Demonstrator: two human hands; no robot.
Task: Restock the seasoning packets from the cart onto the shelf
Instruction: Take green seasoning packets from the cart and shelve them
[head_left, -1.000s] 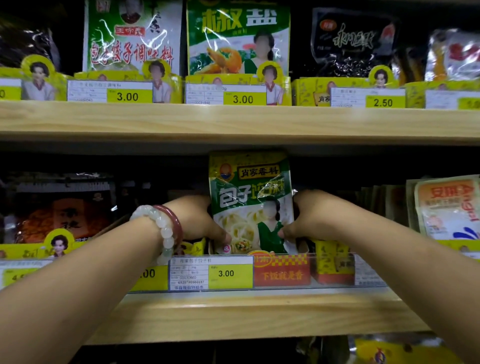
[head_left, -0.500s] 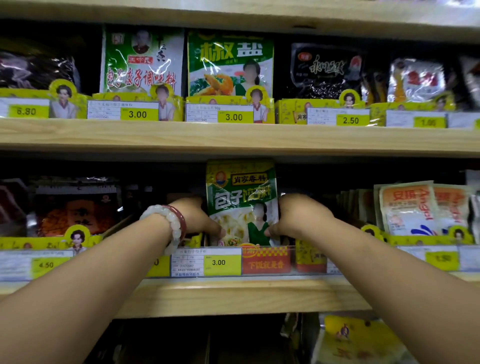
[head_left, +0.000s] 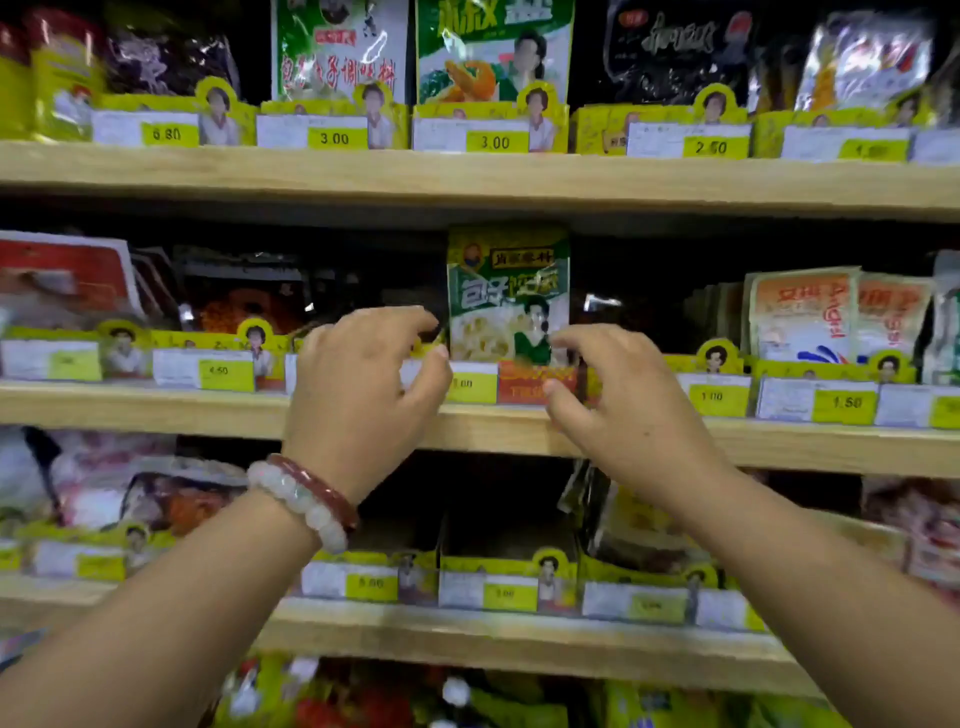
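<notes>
- Green seasoning packet (head_left: 506, 296) upright on the middle shelf (head_left: 156, 410), behind the yellow price tags (head_left: 470, 383).
- Left hand (head_left: 363, 384) just left of the packet, in front of it, fingers loosely curled, grip apart, holding nothing.
- Right hand (head_left: 623, 400) just right of it, fingers spread, grip apart, likewise holding nothing.
- Bead bracelets (head_left: 306, 499) on the left wrist.

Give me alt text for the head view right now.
Both hands, left hand and right hand, hover open in front of the middle shelf, holding nothing. Between them a green seasoning packet stands upright behind the price tags.
</notes>
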